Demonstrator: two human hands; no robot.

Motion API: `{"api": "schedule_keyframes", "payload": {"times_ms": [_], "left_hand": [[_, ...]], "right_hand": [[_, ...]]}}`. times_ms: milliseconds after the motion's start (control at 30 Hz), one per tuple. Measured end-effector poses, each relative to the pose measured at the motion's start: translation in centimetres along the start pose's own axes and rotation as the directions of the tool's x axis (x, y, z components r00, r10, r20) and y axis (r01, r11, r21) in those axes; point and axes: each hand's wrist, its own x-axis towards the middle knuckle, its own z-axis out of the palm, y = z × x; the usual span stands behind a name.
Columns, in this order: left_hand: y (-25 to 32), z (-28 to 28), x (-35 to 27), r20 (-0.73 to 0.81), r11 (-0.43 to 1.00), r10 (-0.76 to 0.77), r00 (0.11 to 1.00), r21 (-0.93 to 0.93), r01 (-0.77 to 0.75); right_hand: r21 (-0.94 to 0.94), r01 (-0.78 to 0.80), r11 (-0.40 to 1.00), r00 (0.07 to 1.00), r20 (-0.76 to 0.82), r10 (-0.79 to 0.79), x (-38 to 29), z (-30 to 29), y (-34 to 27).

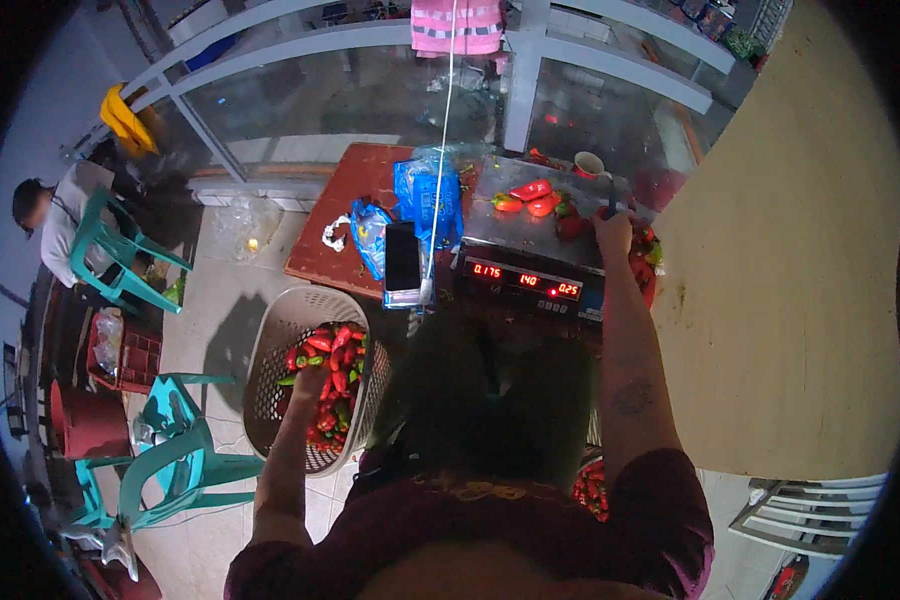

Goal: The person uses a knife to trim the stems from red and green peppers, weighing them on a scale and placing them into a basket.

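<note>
My left hand (313,378) reaches down into a pale plastic laundry-type basket (270,319) on the floor. It touches the red and green peppers (337,379) inside, and its fingertips are hard to make out. My right hand (613,229) is at the right edge of a digital weighing scale (517,232). Its fingers are closed around a slim dark tool (612,196), perhaps a knife. Several red peppers (531,196) lie on the steel pan, left of that hand. Red digits glow on the scale's front display (526,280).
A reddish table (330,247) holds blue plastic packages (429,199) and a phone (403,256). Behind the scale stands a cup (589,164). Green plastic chairs (169,465) are at left, where a person (67,217) sits. A wooden panel (780,262) borders my right arm.
</note>
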Motion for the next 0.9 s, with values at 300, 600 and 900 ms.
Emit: {"api": "schedule_keyframes", "payload": {"times_ms": [300,600,900], "left_hand": [[10.7,-31.7,5.9,-0.182,0.17,-0.26,0.948,-0.975,-0.141],[15.1,-43.7,5.1,-0.829,0.501,-0.299,0.473,-0.559,-0.661],[12.4,-44.0,0.9,-0.227,-0.879,-0.021,0.974,-0.459,-0.126]], "right_hand": [[0.844,-0.482,0.236,0.809,0.532,-0.251,-9.7,-7.9,-7.0],[0.895,-0.214,0.391,0.785,0.396,-0.477,-22.2,-12.4,-16.8],[0.885,0.218,0.412,0.793,0.086,-0.603,-26.4,-16.0,-18.2]]}}
